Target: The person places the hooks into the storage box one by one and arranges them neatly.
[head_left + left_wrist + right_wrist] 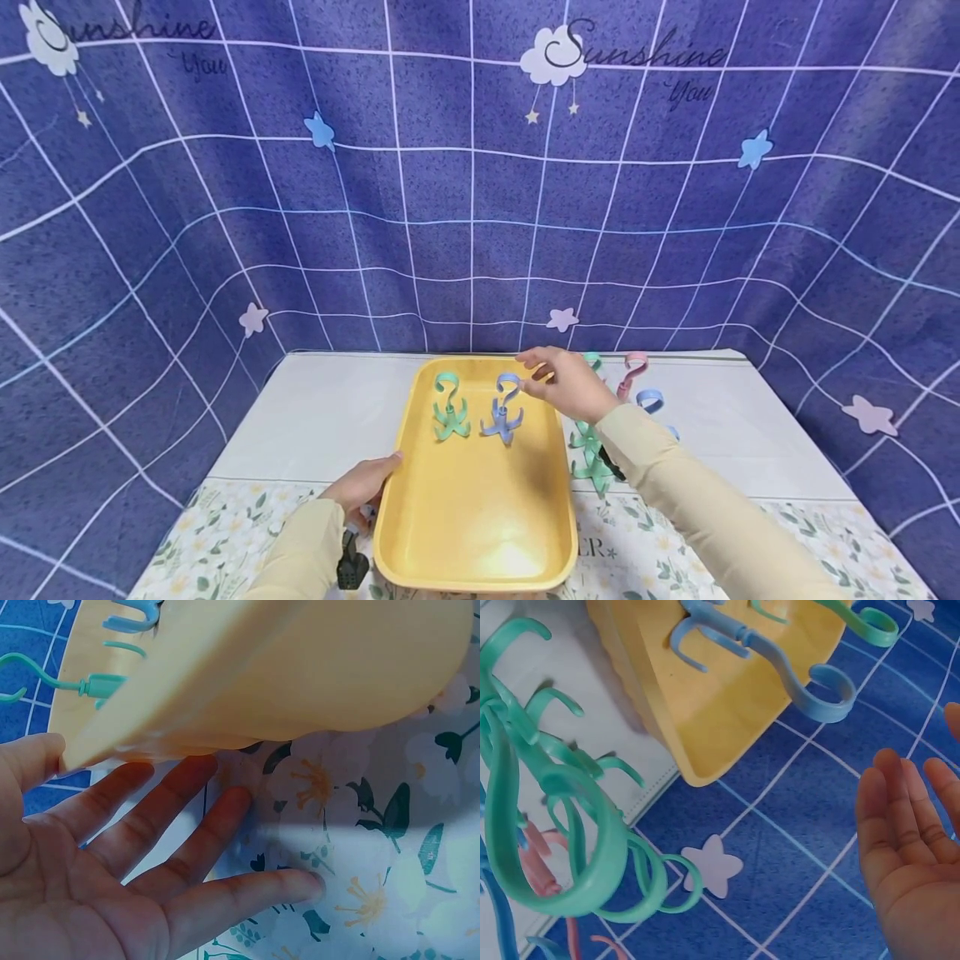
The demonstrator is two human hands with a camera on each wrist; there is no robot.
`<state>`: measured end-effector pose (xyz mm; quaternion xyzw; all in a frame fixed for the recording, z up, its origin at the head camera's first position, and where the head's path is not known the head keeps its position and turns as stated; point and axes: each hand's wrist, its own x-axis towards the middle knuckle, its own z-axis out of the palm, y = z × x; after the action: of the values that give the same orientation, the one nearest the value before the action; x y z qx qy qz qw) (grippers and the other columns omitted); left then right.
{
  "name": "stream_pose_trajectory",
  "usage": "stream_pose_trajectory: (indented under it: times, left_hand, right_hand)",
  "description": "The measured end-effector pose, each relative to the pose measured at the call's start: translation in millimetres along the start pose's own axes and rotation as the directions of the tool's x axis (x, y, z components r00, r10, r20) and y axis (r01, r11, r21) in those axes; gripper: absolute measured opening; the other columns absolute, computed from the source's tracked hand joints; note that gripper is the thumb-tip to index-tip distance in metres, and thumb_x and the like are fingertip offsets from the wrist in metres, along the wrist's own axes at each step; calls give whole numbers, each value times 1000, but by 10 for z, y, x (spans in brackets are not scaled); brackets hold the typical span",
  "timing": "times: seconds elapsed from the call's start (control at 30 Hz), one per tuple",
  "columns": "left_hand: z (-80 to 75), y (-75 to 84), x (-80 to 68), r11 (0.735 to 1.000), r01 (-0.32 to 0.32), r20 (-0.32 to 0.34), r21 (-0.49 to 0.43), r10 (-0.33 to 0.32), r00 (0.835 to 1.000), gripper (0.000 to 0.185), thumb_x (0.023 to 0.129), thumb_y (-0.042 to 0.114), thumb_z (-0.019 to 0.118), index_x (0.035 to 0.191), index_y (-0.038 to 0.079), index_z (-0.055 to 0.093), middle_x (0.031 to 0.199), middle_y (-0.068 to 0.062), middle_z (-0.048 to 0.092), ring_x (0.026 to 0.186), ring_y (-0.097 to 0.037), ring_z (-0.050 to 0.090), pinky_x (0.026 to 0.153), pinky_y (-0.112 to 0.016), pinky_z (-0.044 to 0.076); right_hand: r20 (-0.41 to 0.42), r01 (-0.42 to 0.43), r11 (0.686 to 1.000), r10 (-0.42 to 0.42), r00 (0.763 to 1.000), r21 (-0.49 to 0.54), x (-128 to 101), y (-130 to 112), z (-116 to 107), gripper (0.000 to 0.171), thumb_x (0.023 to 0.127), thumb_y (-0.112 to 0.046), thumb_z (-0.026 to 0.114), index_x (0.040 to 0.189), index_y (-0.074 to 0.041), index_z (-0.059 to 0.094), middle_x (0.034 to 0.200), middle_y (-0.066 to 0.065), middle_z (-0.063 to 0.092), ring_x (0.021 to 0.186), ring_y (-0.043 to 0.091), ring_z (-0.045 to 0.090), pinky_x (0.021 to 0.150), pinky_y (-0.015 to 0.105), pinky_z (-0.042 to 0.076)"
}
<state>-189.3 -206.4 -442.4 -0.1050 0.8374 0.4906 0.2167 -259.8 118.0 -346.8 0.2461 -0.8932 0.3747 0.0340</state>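
A yellow tray (465, 508) lies on the table with a green claw hook (450, 408) and a blue claw hook (504, 408) standing at its far end. My right hand (566, 383) hovers just right of the blue hook (780, 660), fingers straight and holding nothing. My left hand (363, 483) lies against the tray's left rim (150, 742) with fingers spread flat on the cloth. A pile of green, pink and blue hooks (607, 417) lies right of the tray, seen close in the right wrist view (555, 825).
A floral cloth (675, 542) covers the table's near part; the far part is white (322, 408). A blue grid backdrop (480, 208) rises behind and at both sides. A dark strap device (351, 562) hangs at my left wrist.
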Motion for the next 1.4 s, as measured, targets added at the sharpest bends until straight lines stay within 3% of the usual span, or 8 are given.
stream_pose_trajectory:
  times: [0.23,0.57,1.03,1.4]
  left_hand:
    - [-4,12,-7,1000,-4,2,20,4,1000,58,111,44,33,123,-6,60,84,-13,71,74,-26,70,66,-51,59]
    - [-16,8,-1,999,-5,11,47,5,1000,59,112,44,31,128,-7,58,86,-13,70,75,-26,69,65,-49,59]
    - [-25,-9,28,999,-8,27,46,7,1000,59,112,43,31,128,-7,57,87,-12,69,77,-26,69,67,-51,59]
    - [-11,-1,-9,1000,-10,17,15,9,1000,58,111,43,32,124,-6,59,84,-13,70,75,-26,69,68,-53,59]
  right_hand:
    - [6,65,998,-65,998,-22,-57,-68,-58,36,94,-9,74,129,-1,67,118,15,68,99,25,67,87,41,57]
    - [12,91,994,-91,996,-59,-226,-127,-236,38,96,-12,73,132,-4,65,119,13,68,103,26,67,88,40,56]
    - [-35,83,996,-84,996,-40,-449,5,-510,36,96,-10,72,131,-5,66,127,9,68,102,21,67,87,40,56]
    - [-74,56,997,-60,995,-57,-607,159,-635,32,98,-14,71,129,-6,67,119,7,71,98,19,68,82,34,57]
